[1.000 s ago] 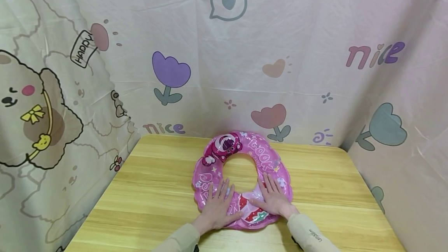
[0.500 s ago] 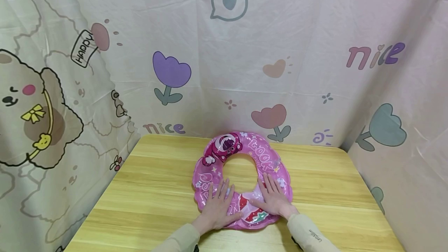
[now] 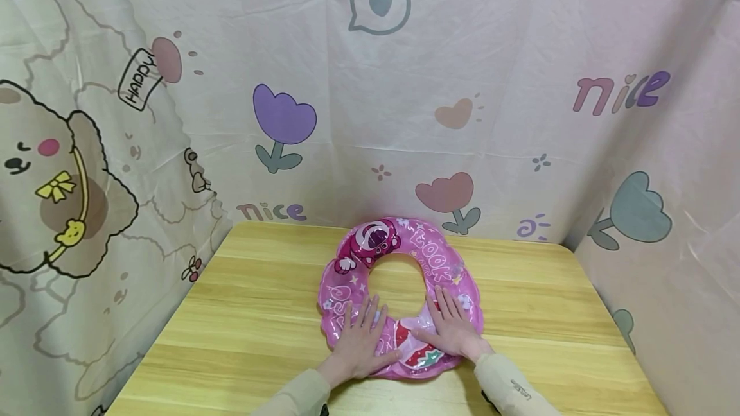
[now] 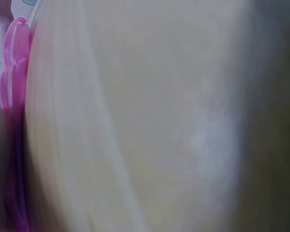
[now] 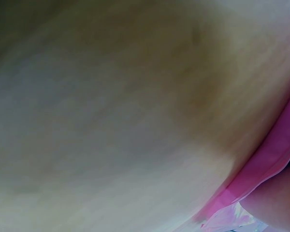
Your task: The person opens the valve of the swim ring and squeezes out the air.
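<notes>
A pink inflatable swim ring (image 3: 424, 246), printed with a bear, a strawberry and white lettering, lies flat on the wooden table. My left hand (image 3: 360, 341) rests on its near left part with the fingers straight and spread. On the near right part lies my right hand (image 3: 453, 331), palm down and fingers straight. In the left wrist view the ring's pink edge (image 4: 15, 77) runs along the left side, against a blurred tabletop. The right wrist view shows the pink edge (image 5: 261, 159) at lower right, beside part of the right hand (image 5: 275, 198).
The light wooden table (image 3: 248, 300) extends to both sides of the ring. Behind it hangs a pale cloth (image 3: 370, 82) printed with tulips and hearts. More printed cloth (image 3: 682, 146) closes off the right side, and a bear-print cloth (image 3: 104, 313) the left.
</notes>
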`<move>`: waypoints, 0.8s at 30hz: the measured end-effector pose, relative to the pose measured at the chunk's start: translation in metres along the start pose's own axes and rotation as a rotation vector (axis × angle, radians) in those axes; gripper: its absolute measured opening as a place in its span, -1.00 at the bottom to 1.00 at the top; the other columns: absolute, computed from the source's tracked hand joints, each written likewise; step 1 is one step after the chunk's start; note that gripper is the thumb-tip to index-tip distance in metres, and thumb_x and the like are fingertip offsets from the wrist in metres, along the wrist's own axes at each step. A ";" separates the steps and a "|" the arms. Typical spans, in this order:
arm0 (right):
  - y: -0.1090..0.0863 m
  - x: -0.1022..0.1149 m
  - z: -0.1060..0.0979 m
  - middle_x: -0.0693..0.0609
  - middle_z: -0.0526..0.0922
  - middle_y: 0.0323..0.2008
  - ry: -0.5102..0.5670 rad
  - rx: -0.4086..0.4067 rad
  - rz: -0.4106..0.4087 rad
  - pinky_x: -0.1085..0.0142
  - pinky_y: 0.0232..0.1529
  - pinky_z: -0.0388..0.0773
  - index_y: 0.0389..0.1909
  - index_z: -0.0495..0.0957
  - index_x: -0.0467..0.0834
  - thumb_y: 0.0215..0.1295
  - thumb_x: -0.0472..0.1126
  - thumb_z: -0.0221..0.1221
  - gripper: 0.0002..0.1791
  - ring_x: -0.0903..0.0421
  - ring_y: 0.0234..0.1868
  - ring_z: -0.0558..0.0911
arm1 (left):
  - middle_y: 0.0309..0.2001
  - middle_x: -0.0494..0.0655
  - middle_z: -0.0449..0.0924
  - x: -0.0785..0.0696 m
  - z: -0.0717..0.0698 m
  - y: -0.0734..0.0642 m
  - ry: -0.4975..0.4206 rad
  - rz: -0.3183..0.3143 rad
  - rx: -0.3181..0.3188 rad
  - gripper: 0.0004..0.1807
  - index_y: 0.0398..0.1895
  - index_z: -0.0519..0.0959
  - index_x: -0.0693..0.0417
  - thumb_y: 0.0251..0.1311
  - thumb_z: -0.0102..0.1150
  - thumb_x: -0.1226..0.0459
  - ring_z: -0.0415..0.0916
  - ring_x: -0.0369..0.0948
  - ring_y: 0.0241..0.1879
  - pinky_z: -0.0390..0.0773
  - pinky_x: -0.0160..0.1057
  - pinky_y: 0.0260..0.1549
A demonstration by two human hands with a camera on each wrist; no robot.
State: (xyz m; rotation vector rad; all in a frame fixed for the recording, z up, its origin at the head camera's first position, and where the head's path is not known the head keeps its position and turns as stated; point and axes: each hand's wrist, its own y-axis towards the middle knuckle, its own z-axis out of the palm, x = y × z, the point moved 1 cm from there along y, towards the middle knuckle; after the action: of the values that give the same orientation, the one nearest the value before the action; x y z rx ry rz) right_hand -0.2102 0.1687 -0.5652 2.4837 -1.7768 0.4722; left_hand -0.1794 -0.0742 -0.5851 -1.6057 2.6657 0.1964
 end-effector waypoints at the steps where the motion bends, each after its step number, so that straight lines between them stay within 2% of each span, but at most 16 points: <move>1: 0.000 0.000 0.000 -0.26 -0.17 0.63 -0.001 0.000 0.000 -0.16 0.63 -0.17 0.59 -0.01 -0.23 0.35 0.46 -0.05 0.07 -0.26 0.64 -0.13 | 0.63 0.17 -0.08 0.000 -0.001 0.000 0.000 0.001 0.000 0.14 0.59 0.11 0.07 0.21 -0.40 -0.56 -0.15 0.14 0.62 -0.09 0.38 0.51; 12: -0.001 0.000 -0.003 -0.29 -0.16 0.62 0.004 0.000 -0.005 -0.18 0.62 -0.16 0.58 0.00 -0.25 0.36 0.44 -0.02 0.06 -0.28 0.63 -0.11 | 0.63 0.16 -0.11 0.000 0.000 0.000 -0.006 -0.004 0.003 0.14 0.60 0.09 0.06 0.21 -0.38 -0.56 -0.16 0.14 0.63 -0.11 0.37 0.51; 20: -0.001 0.000 -0.003 -0.28 -0.16 0.62 -0.001 0.002 -0.008 -0.18 0.62 -0.16 0.58 -0.01 -0.25 0.36 0.44 -0.03 0.06 -0.28 0.64 -0.12 | 0.65 0.13 -0.17 -0.002 -0.002 0.001 -0.001 -0.026 0.055 0.12 0.62 0.03 0.03 0.22 -0.33 -0.54 -0.25 0.10 0.64 -0.20 0.35 0.52; 24: 0.000 0.000 -0.001 -0.27 -0.17 0.63 0.007 0.001 -0.004 -0.17 0.62 -0.17 0.59 0.00 -0.24 0.35 0.44 -0.03 0.06 -0.27 0.64 -0.13 | 0.64 0.13 -0.16 -0.001 -0.002 0.001 -0.007 -0.022 0.049 0.12 0.61 0.04 0.04 0.22 -0.32 -0.54 -0.23 0.10 0.64 -0.18 0.35 0.52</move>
State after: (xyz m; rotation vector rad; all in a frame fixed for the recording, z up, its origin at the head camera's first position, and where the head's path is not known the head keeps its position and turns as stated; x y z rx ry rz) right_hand -0.2104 0.1688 -0.5641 2.4827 -1.7692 0.4804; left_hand -0.1793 -0.0729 -0.5826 -1.6159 2.6254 0.1343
